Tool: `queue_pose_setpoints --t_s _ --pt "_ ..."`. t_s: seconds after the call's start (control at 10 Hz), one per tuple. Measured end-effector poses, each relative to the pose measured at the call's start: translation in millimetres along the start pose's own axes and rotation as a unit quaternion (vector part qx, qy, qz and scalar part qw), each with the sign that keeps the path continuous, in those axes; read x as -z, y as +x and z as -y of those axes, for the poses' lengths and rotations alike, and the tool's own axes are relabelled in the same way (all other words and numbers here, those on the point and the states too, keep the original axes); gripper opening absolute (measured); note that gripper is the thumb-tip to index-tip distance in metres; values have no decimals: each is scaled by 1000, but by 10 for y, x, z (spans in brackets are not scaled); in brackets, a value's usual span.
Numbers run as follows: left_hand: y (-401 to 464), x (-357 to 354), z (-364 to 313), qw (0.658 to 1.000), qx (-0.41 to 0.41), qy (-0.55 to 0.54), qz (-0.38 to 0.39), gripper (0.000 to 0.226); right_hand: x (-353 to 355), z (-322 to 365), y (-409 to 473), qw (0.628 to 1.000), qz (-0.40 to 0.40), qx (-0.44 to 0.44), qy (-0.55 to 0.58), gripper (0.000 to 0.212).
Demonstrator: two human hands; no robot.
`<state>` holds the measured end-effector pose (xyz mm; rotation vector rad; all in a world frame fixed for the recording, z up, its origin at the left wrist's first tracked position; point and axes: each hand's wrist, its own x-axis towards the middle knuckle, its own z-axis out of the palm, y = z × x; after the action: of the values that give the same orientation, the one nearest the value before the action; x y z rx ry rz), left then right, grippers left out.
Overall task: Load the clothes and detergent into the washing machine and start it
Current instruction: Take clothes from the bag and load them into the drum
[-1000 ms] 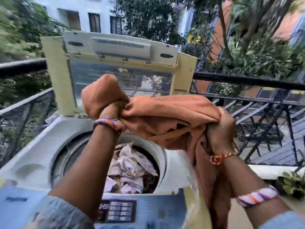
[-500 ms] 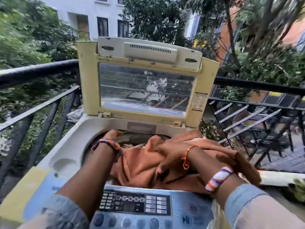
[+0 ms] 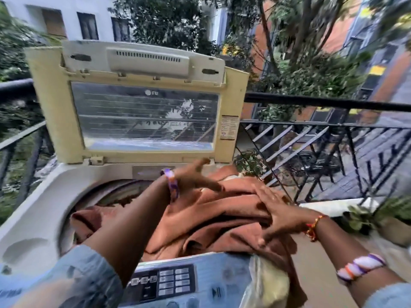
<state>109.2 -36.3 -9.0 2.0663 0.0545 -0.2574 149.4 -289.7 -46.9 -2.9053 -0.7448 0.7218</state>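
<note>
We see washing machine (image 3: 33, 210) on balcony, lid (image 3: 138, 103) upright, mirrored LG logo on glass. Black railing (image 3: 333, 103) behind, potted plant (image 3: 391, 221) at right. One orange cloth (image 3: 213, 221) heaped over drum mouth, spilling past control panel (image 3: 169, 283). Left hand (image 3: 195, 176) fingers spread, above cloth; right hand (image 3: 278, 214) flat, pressing it.

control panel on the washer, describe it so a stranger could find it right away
Start at the washing machine with its yellowed lid raised. The control panel runs along the near edge, below the orange cloth: a dark rectangle of small pale buttons on blue.
</note>
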Motion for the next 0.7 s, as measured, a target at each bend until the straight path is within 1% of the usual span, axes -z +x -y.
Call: queue_pose_setpoints --t_s 0.1,0.2,0.3,0.4,0.5,0.6,0.7 --pt "2190 -346 1473 987 73 143 1 137 -269 -379 -71 998 -3 -14 63 161" --pt "2681 -725 1680 982 79 153 77 114 -423 -467 -116 991 -25 2 130 150" --pt "1131 -1056 419 952 -8 286 112 125 -611 -597 -97 985 -37 2 168 160" --pt "1041 -1239 367 928 -50 366 39 127 -774 -698 -15 975 -55 15 215 145" --pt "1118 -1265 428 938 -85 336 -10 126 -827 -769 32 960 -63 47 268 136" --pt "1195 -1246 353 955 -142 255 -55 91 -789 -839 109 951 -64 43 301 134" --pt "1226 -1208 246 961 -193 187 -62 36 -872 -952 189 956 -103 21 272 129"
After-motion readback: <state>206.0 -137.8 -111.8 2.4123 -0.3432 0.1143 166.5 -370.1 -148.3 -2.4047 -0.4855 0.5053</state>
